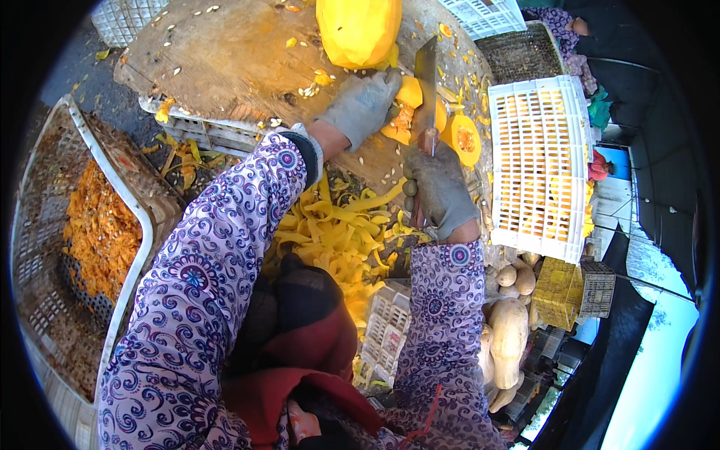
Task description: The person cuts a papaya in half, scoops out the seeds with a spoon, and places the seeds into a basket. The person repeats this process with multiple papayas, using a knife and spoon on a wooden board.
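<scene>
Pumpkin pieces [409, 92] lie cut, a peeled pumpkin [358, 31] seemingly uncut; right hand [438, 186] clamps knife [426, 79], finger grip unclear on left hand [363, 106]

The wooden board [217, 67] has lots of room on its left. A big peeled pumpkin [360, 30] blocks its far side. A white crate [534, 161] stands just past its right edge.

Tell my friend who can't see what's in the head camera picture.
A gloved right hand grips a cleaver at a wooden board, with the gloved left hand beside cut orange pumpkin pieces. A big peeled yellow pumpkin sits beyond; curly yellow peels lie below, and a crate of orange pulp stands at the left.
</scene>
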A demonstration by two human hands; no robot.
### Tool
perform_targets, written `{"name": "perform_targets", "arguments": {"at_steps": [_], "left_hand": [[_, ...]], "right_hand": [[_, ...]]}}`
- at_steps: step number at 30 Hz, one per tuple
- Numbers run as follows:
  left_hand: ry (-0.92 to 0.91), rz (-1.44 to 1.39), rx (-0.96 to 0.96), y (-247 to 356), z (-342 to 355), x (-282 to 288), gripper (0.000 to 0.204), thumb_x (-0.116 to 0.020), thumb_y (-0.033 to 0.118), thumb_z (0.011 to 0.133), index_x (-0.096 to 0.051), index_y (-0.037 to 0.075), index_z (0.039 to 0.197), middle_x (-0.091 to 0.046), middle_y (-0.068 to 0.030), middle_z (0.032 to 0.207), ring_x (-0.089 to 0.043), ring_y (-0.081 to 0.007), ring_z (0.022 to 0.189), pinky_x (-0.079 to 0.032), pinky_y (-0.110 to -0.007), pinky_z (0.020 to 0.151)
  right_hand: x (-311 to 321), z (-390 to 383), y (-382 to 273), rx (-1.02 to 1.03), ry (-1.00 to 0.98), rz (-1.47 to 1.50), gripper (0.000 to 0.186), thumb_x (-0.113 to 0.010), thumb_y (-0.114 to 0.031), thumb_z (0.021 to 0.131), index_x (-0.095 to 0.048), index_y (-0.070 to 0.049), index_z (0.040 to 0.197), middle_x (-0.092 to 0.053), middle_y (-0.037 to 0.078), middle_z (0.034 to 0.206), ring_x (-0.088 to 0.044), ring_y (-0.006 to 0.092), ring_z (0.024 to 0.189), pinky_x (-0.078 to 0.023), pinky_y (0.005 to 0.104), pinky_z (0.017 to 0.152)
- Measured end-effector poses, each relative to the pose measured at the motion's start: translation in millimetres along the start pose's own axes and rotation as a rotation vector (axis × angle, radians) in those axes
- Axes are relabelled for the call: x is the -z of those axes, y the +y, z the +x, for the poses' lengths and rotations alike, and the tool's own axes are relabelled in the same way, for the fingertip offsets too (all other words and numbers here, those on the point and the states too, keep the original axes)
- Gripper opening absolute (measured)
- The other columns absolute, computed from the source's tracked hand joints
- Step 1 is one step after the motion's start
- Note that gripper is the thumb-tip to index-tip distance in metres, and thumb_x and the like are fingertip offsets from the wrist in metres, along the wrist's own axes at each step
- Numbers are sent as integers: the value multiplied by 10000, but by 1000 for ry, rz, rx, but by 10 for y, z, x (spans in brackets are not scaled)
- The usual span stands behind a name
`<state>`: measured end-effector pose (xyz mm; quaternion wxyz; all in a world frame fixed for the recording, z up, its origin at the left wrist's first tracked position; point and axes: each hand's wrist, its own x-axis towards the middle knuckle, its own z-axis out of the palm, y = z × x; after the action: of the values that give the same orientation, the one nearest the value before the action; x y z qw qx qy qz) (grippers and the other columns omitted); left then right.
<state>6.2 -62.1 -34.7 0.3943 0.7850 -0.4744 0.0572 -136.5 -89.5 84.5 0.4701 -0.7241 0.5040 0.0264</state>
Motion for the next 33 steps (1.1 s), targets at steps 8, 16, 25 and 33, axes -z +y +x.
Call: {"name": "perform_targets", "arguments": {"at_steps": [8, 16, 25, 33], "left_hand": [[39, 20, -22, -37, 22, -46, 456, -618, 277, 806, -437, 33, 1146, -589, -169, 973, -629, -331, 826, -506, -416, 693], [36, -63, -19, -130, 76, -147, 513, -596, 231, 803, -409, 54, 1246, -563, -196, 1067, -591, -379, 888, -491, -445, 745], [53, 5, -20, -76, 62, -110, 437, -622, 238, 798, -428, 31, 1130, -571, -200, 992, -602, -372, 845, -487, -446, 717], [13, 48, -52, -113, 53, -143, 561, -607, 254, 792, -388, 75, 1276, -546, -161, 1099, -594, -356, 869, -495, -441, 719]], "right_hand": [[-14, -100, 263, 61, 28, -6, 185, -492, -178, 862, -440, -28, 958, -460, 60, 585, -471, 163, 413, -406, 314, 367], [24, 605, -90, 68, -77, -57, 136, -504, -188, 858, -454, -66, 891, -470, 23, 648, -458, 131, 458, -409, 293, 413], [-1, 298, -8, 13, -93, 65, 133, -505, -158, 847, -437, -50, 884, -464, 31, 635, -472, 146, 462, -417, 313, 391], [-55, -73, 416, -95, -84, 168, 231, -527, -182, 855, -442, -55, 1028, -461, 25, 662, -461, 118, 445, -415, 284, 388]]}}
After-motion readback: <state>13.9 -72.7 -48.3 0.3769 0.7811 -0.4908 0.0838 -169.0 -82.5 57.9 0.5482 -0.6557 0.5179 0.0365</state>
